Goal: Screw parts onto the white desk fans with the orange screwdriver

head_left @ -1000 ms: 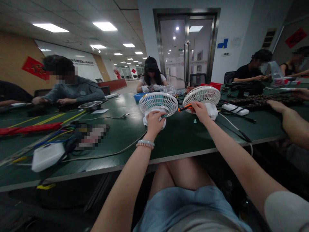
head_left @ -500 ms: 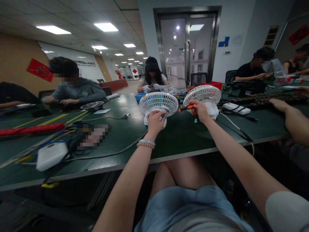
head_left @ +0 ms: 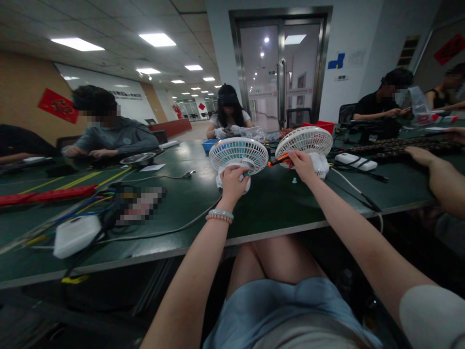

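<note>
Two white desk fans stand side by side on the dark green table. My left hand [head_left: 233,182] is closed in front of the left fan [head_left: 238,151], over its base, with a small green-tipped piece [head_left: 247,173] between thumb and fingers; most of that piece is hidden. In front of the right fan [head_left: 307,141], my right hand [head_left: 302,165] grips an orange-and-black screwdriver [head_left: 278,160], its handle end pointing left toward the left fan. The screwdriver's shaft cannot be made out. A small pale plug-like part [head_left: 294,181] lies on the table below my right hand.
A white power strip [head_left: 356,162] with black cord lies right of the fans, near another person's arm [head_left: 432,169]. At left are a white box [head_left: 77,236] and tangled cables. A blue bin [head_left: 209,145] stands behind the left fan. People sit around the table.
The screwdriver has tilted slightly in my right hand, whose fingers have shifted a little. My left hand stays nearly still at the left fan.
</note>
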Demonstrator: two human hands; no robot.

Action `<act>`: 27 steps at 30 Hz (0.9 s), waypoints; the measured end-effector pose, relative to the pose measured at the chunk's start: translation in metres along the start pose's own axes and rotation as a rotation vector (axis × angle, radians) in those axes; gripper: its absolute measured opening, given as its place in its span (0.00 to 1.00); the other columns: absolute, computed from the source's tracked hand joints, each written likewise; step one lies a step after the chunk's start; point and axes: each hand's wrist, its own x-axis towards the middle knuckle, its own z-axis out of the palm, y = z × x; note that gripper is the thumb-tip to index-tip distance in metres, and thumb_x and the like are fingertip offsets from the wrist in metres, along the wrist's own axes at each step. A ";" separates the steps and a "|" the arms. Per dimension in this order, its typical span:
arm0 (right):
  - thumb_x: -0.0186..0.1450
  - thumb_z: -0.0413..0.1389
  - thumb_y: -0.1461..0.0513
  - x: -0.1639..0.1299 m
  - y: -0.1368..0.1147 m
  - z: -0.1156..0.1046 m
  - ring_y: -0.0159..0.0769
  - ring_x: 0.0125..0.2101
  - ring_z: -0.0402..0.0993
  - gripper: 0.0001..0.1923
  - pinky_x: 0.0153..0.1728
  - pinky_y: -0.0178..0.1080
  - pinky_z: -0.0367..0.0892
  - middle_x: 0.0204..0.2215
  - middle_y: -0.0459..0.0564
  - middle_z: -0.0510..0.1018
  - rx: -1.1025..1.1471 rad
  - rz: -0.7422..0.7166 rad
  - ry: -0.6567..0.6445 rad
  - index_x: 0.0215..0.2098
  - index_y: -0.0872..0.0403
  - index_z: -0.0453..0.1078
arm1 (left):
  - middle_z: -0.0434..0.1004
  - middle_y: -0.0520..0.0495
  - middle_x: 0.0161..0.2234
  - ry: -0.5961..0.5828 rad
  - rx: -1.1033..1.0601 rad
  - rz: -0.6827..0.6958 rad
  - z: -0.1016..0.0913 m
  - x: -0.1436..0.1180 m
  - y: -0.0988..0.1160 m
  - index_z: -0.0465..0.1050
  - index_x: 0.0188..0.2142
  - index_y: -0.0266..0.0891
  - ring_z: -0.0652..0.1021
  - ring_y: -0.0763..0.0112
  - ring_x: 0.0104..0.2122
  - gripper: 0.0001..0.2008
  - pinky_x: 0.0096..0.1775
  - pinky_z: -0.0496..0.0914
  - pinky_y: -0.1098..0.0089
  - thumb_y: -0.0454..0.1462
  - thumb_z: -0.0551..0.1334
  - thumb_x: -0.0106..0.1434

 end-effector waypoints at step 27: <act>0.60 0.48 0.45 -0.002 -0.003 -0.002 0.26 0.14 0.57 0.23 0.17 0.31 0.54 0.11 0.41 0.61 -0.122 -0.011 -0.018 0.21 0.54 0.66 | 0.77 0.50 0.40 -0.031 0.012 0.030 -0.001 0.001 0.000 0.75 0.40 0.50 0.66 0.60 0.47 0.12 0.51 0.55 0.56 0.37 0.58 0.57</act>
